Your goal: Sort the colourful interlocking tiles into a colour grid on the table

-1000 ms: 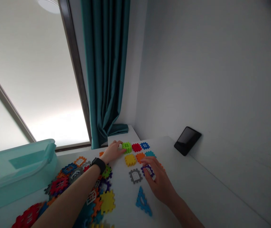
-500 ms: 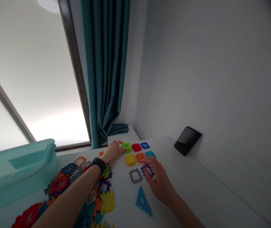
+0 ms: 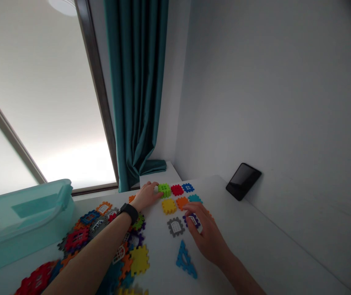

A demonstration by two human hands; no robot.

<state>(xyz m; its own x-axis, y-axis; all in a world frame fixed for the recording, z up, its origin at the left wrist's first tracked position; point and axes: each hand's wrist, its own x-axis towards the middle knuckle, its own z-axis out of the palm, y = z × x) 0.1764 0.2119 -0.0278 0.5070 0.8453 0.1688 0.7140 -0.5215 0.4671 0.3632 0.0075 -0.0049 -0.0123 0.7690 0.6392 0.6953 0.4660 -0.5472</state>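
Note:
My left hand (image 3: 147, 196), with a dark watch on its wrist, has thumb and forefinger at the left side of a small stack of lime-green toothed plastic tiles (image 3: 164, 190). To the right of that stack lie a red tile (image 3: 177, 190) and a blue window tile (image 3: 188, 187). Closer in are a yellow tile (image 3: 168, 206), an orange tile (image 3: 182, 203) and a teal tile (image 3: 195, 198). Over a purple tile (image 3: 195, 221) with a white insert, my right hand (image 3: 205, 231) has its fingers apart and partly covers it. A grey tile (image 3: 175, 226) lies beside it.
A blue triangular piece (image 3: 186, 260) lies near the front. Mixed loose tiles (image 3: 139, 260) are heaped under and around my left forearm. At the left stands a translucent teal bin (image 3: 24, 241). A black tablet (image 3: 243, 181) leans on the wall at the right.

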